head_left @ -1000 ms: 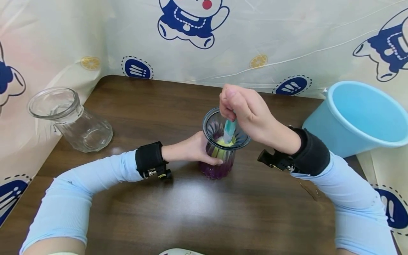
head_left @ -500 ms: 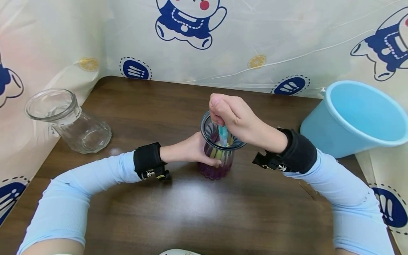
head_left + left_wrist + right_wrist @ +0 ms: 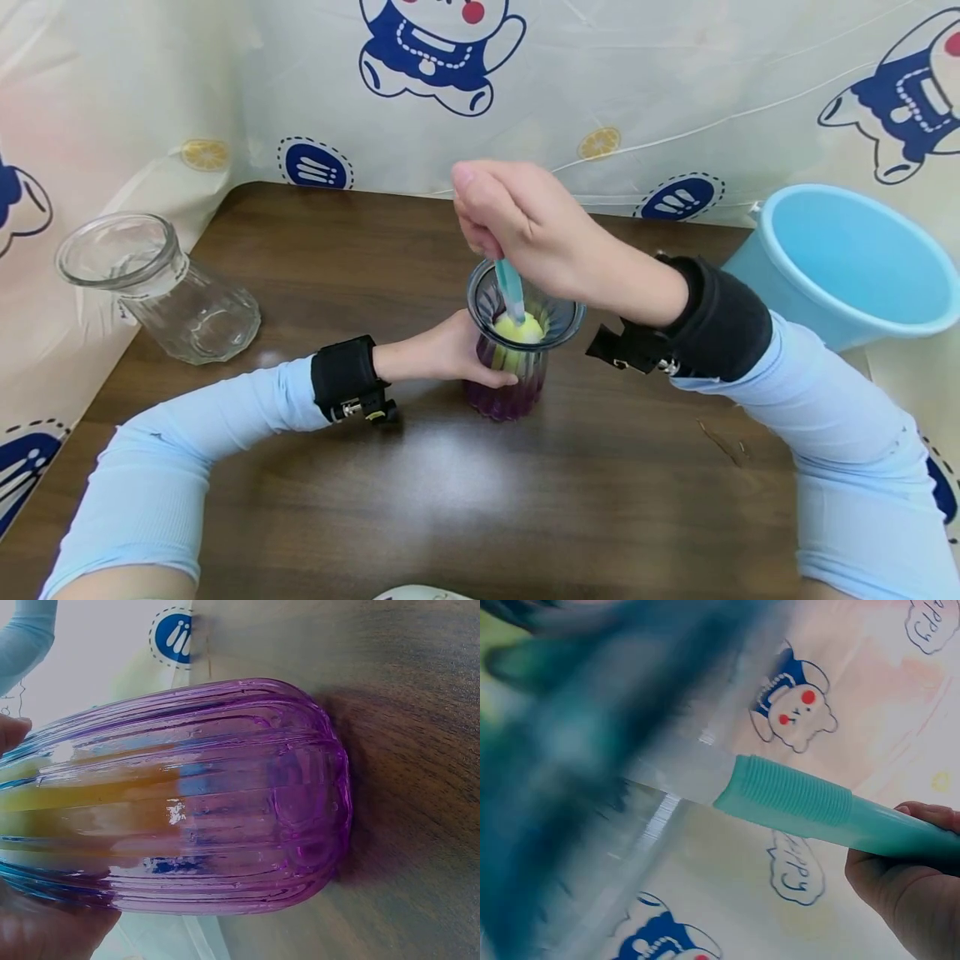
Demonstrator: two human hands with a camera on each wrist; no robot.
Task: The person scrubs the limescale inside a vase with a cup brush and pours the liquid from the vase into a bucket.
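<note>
A ribbed glass vase (image 3: 504, 403), purple at the base and bluish toward its wide rim, stands on the table. My left hand (image 3: 450, 354) grips its side, thumb across the front. From above, my right hand (image 3: 528, 225) holds the teal handle (image 3: 795, 799) of a sponge bottle brush, fingers curled round it. The brush's yellow sponge head (image 3: 522, 329) is inside the vase, its top just below the rim. Through the purple glass in the left wrist view, the sponge (image 3: 97, 806) reaches partway down. A blurred vase rim (image 3: 592, 750) fills the left of the right wrist view.
A clear glass vase (image 3: 213, 321) stands at the table's left side. To the right is a light blue bucket (image 3: 783, 275), close to my right forearm. Printed sheeting (image 3: 420, 150) hangs behind the brown table (image 3: 360, 517). A white edge (image 3: 420, 593) shows at the bottom.
My right hand first went down toward the vase, then rose and shifted left. The sponge head sank with it and came back up near the rim. My left hand keeps its grip.
</note>
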